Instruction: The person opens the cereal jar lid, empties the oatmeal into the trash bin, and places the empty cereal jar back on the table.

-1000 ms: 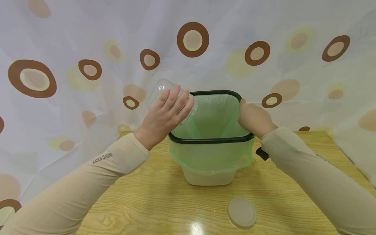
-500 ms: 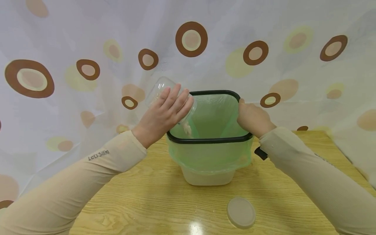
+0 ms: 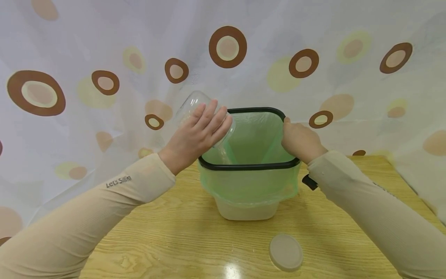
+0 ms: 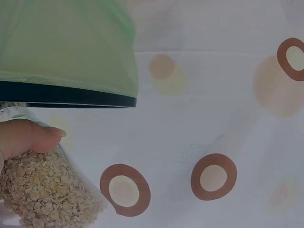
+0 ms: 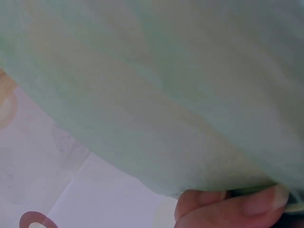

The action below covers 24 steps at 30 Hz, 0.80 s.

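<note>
My left hand (image 3: 196, 133) grips a clear plastic jar (image 3: 195, 101), tilted mouth-down over the left side of a trash bin (image 3: 249, 211). Rolled oats (image 4: 52, 190) fill much of the jar in the left wrist view, with the thumb across its neck. A pale stream of oats (image 3: 224, 155) falls from the jar into the bin. The bin is lined with a green plastic bag (image 3: 251, 184) folded over below its black rim (image 3: 249, 167). My right hand (image 3: 301, 141) grips the rim on the right side; the right wrist view shows its fingertips (image 5: 256, 202) beside the bag.
A round beige lid (image 3: 286, 252) lies on the wooden table (image 3: 167, 236) in front of the bin. Behind the table hangs a white sheet (image 3: 258, 23) printed with brown and yellow circles. A small black piece (image 3: 309, 182) shows beside the right sleeve.
Oats have begun to pour from the jar into the lined bin, first as a clump, now as a thinner stream. The left hand has shifted only slightly; the right hand keeps its hold.
</note>
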### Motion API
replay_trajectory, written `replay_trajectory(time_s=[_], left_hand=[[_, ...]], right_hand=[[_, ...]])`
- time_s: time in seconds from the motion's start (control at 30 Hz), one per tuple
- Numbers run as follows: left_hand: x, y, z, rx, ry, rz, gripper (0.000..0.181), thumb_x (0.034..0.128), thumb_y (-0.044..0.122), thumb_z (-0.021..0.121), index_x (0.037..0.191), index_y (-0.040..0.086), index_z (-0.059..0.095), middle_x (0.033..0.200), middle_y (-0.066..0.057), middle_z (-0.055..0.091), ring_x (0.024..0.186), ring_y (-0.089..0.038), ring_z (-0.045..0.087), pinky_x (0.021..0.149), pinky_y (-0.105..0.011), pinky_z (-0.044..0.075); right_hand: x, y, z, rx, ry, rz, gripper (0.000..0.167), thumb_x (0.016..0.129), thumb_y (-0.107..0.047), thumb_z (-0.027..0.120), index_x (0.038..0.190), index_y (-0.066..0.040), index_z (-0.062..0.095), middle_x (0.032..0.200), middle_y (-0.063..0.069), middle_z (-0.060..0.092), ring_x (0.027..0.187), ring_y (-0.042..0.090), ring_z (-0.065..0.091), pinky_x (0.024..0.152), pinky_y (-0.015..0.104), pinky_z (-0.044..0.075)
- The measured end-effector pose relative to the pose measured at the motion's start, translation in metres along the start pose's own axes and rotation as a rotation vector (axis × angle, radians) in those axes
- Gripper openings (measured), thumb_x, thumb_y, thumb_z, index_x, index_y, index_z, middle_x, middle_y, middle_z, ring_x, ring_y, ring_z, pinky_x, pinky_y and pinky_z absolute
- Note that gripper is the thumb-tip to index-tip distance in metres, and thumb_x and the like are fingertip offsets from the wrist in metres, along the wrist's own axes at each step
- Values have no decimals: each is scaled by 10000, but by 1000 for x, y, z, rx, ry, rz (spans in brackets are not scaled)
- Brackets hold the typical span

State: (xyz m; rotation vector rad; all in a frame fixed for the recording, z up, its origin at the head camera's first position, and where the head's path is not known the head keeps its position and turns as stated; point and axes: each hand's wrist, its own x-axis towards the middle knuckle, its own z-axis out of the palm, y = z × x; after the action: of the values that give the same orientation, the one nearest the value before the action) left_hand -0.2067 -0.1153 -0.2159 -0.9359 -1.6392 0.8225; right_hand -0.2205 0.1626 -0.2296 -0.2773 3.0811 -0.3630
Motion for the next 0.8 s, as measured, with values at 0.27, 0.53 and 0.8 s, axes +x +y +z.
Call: replay_trajectory(time_s=[0.27,0.53,0.8], left_hand=[[1,2,3,6,20,28,407,903,-35,562,1293,54,483,1293,-130,520,1236,-322,474,1033,-403,364],[2,3,1,62,-12,78,427,914,-35,561,1317,73,476,1325,-118,514,1267,-313,463,1064,-401,341],[1,2,1,62,-5,92,428,915,-35,564,1320,69,471,1315,-117,512,1265,-310,465,1065,-400,343]], right_hand=[[0,1,0,5,-9,9,549,944,38,321,1458,167,178,507,83,439,403,119,265,413,247,244],[0,0,-1,-2,-9,7,552,941,41,326,1455,173,174,505,79,431,405,117,265,416,242,244],[0,0,0,-3,-9,5,551,942,37,328,1452,177,173,518,92,446,417,124,270,421,248,244]])
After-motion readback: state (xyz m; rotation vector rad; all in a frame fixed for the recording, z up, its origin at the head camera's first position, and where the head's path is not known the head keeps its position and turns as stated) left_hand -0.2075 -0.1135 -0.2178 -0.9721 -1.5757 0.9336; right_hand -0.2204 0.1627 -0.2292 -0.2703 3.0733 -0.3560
